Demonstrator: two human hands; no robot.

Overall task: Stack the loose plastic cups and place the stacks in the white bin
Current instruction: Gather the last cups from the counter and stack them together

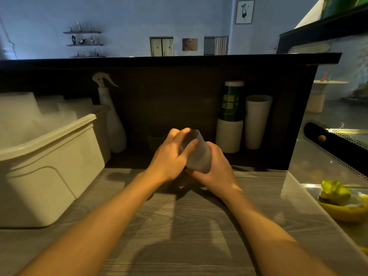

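Note:
A stack of frosted plastic cups [200, 154] lies tilted between my two hands above the wooden counter, near its back edge. My left hand [173, 154] grips the stack's far, upper end, fingers curled over it. Around the near, lower end my right hand [215, 168] is wrapped from the right. The white bin [49, 156] stands at the left on the counter, its rim well left of my hands. What lies inside the bin is blurred.
A white spray bottle [111, 116] stands behind the bin. Tall white cup stacks [257, 120] and a green sleeve [232, 102] stand under the dark shelf at the right. A yellow bowl [342, 208] sits at the far right. The grey wooden counter [179, 226] spreads out in front.

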